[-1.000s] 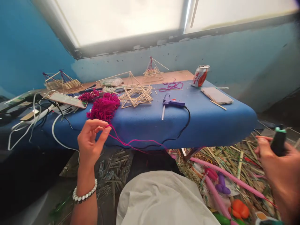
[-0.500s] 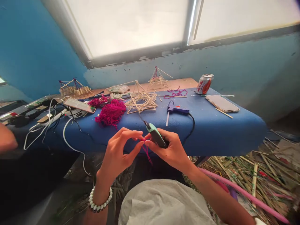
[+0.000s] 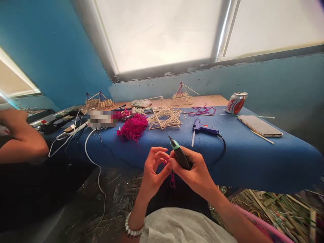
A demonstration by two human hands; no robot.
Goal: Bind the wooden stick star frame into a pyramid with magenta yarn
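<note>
Pink yarn [image 3: 172, 176] is in the left hand [image 3: 153, 174], fingers bent round it; the adjoining right hand [image 3: 195, 168] grips a black tool [image 3: 181, 158].

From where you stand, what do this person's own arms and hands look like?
Both hands are without gloves. The left hand has a bracelet of mostly pale, round beads at its wrist. The right hand shows no jewellery, and the right forearm no sleeve.

wearer's hands [image 3: 155, 170] [image 3: 193, 165]: 2 | handheld tool [image 3: 181, 156]: 1 | stick frames [image 3: 164, 116] [image 3: 182, 98] [image 3: 100, 101]: at least 3 | glue gun [image 3: 205, 128]: 1 | drink can [image 3: 236, 103]: 1
</note>
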